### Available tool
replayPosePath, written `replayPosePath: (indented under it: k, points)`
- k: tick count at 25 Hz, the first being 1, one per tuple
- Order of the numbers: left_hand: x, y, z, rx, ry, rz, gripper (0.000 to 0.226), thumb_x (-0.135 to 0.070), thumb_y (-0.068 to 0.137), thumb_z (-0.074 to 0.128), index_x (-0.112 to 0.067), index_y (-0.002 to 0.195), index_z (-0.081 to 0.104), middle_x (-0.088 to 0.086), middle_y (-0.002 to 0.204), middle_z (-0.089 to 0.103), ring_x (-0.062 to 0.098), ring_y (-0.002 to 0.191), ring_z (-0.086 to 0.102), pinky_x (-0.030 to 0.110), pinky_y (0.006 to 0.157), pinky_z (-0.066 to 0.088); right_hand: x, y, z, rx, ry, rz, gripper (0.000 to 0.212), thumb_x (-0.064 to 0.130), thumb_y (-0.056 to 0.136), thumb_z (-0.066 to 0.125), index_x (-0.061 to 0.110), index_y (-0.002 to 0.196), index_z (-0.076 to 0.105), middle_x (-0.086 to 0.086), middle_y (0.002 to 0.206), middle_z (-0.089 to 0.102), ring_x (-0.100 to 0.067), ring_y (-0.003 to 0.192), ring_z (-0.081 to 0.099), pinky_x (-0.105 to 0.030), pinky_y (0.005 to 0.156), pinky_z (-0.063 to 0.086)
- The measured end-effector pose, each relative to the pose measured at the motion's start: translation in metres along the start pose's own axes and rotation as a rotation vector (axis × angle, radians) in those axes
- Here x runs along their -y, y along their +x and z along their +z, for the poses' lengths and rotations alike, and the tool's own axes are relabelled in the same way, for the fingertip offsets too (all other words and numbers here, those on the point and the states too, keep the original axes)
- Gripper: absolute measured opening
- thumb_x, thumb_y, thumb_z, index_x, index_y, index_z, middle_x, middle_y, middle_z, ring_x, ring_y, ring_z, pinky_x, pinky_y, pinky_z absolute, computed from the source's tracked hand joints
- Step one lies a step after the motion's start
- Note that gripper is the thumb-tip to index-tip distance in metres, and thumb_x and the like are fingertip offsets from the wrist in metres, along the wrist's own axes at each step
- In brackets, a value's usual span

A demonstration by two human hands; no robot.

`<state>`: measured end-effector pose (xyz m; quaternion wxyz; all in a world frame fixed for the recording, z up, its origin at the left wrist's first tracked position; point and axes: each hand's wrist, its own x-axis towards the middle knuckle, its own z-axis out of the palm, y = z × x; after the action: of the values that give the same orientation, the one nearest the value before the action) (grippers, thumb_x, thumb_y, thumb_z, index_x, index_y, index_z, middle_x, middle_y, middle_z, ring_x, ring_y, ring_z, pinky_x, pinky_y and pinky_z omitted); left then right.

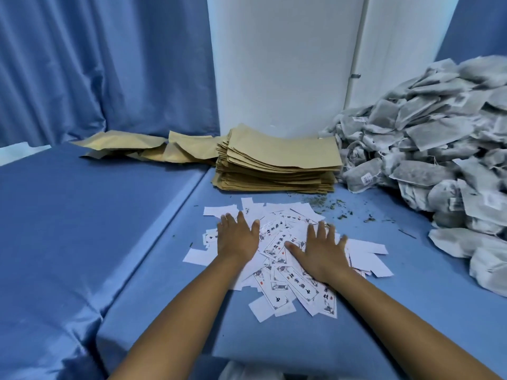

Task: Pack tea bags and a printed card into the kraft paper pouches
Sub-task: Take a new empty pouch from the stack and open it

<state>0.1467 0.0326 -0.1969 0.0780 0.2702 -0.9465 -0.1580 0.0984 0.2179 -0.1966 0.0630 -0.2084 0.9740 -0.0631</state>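
A loose heap of white printed cards [285, 286] lies on the blue-covered table in front of me. My left hand [237, 237] rests flat on the heap's left part, fingers straight and spread. My right hand [319, 249] lies flat on the heap's right part, also spread. Behind the cards stands a tall stack of empty kraft paper pouches [279, 163]. A big pile of grey tea bags [428, 149] fills the right side of the table.
Several puffed kraft pouches [142, 149] lie at the back left of the blue table cover [82, 229]. Loose tea crumbs [337, 209] are scattered between stack and tea bags. A white pillar [279, 64] and blue curtains stand behind.
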Motion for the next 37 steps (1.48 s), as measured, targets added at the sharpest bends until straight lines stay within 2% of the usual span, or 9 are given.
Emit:
replayPosePath:
  k: [4,6,15,18,22,26,31,35,37]
  points:
    - [0.002,0.009,-0.001,-0.080,-0.174,-0.002,0.055,-0.043,0.102,0.024,-0.011,0.146,0.031,0.018,0.152,0.028,0.032,0.140,0.024,0.042,0.115,0.024,-0.017,0.001,-0.008,-0.091,0.071,0.207,0.096,0.076,0.085,0.014,0.008,0.151,-0.005,-0.017,0.157,-0.012,-0.039,0.143,-0.015,-0.062,0.110,-0.008]
    - [0.007,0.010,-0.003,-0.085,-0.093,-0.033,0.057,-0.044,0.102,0.020,-0.012,0.148,0.027,0.019,0.155,0.022,0.033,0.144,0.016,0.042,0.118,0.016,-0.029,-0.003,-0.006,0.000,0.022,0.342,0.098,0.075,0.086,0.015,0.003,0.149,-0.006,-0.022,0.156,-0.013,-0.040,0.143,-0.016,-0.063,0.110,-0.007]
    - [-0.060,-0.005,0.009,0.073,0.218,0.156,0.069,-0.056,0.098,0.014,-0.015,0.153,0.007,0.023,0.157,0.008,0.046,0.142,0.010,0.049,0.116,0.013,0.005,0.026,-0.013,-0.023,0.436,0.104,0.083,0.059,0.095,0.030,-0.005,0.146,0.017,-0.018,0.158,0.009,-0.029,0.146,0.004,-0.048,0.116,0.003]
    - [-0.083,0.001,0.000,-0.048,0.189,0.212,0.063,-0.049,0.100,0.017,-0.011,0.150,0.019,0.021,0.155,0.018,0.041,0.144,0.006,0.047,0.118,0.005,-0.023,0.031,-0.019,-0.134,0.540,0.024,0.041,0.042,0.097,0.043,0.003,0.107,0.049,-0.018,0.125,0.051,-0.028,0.113,0.049,-0.032,0.089,0.037]
    - [-0.147,0.001,0.007,-0.038,0.031,0.475,0.048,-0.037,0.102,0.026,-0.010,0.140,0.039,0.016,0.143,0.039,0.030,0.136,0.029,0.039,0.113,0.024,-0.056,0.030,-0.027,-0.231,0.574,0.028,0.018,0.020,0.091,0.048,0.007,0.083,0.058,-0.012,0.095,0.066,-0.027,0.086,0.060,-0.031,0.071,0.047]
    - [-0.207,0.006,0.031,0.017,-0.129,0.567,0.041,-0.031,0.101,0.030,-0.010,0.131,0.048,0.011,0.133,0.047,0.028,0.121,0.045,0.039,0.100,0.037,-0.099,0.038,-0.042,-0.337,0.546,0.055,0.014,0.010,0.088,0.050,0.013,0.080,0.060,-0.014,0.090,0.069,-0.022,0.078,0.060,-0.026,0.060,0.035]
    - [-0.246,0.019,0.057,-0.102,0.072,0.620,0.042,-0.029,0.098,0.037,-0.013,0.137,0.041,0.013,0.143,0.038,0.029,0.132,0.035,0.039,0.108,0.027,-0.161,0.054,-0.050,-0.477,0.528,0.221,0.026,0.016,0.088,0.055,0.011,0.112,0.063,-0.006,0.119,0.064,-0.023,0.110,0.057,-0.027,0.084,0.040]
    - [-0.234,0.080,0.026,-0.338,0.327,0.442,0.078,-0.010,0.088,0.051,-0.007,0.151,0.006,0.021,0.158,0.003,0.034,0.146,0.002,0.046,0.118,0.004,-0.158,0.065,-0.027,-0.437,0.422,0.114,0.022,0.015,0.089,0.049,0.003,0.106,0.057,-0.010,0.113,0.057,-0.024,0.102,0.053,-0.025,0.076,0.035]
    - [-0.220,0.109,0.007,-0.294,0.399,0.353,0.080,-0.003,0.087,0.048,-0.003,0.150,-0.001,0.024,0.153,0.019,0.036,0.142,0.022,0.046,0.116,0.018,-0.154,0.071,-0.022,-0.471,0.395,0.117,0.018,0.015,0.089,0.047,0.005,0.103,0.053,-0.008,0.110,0.055,-0.023,0.098,0.051,-0.022,0.070,0.029]
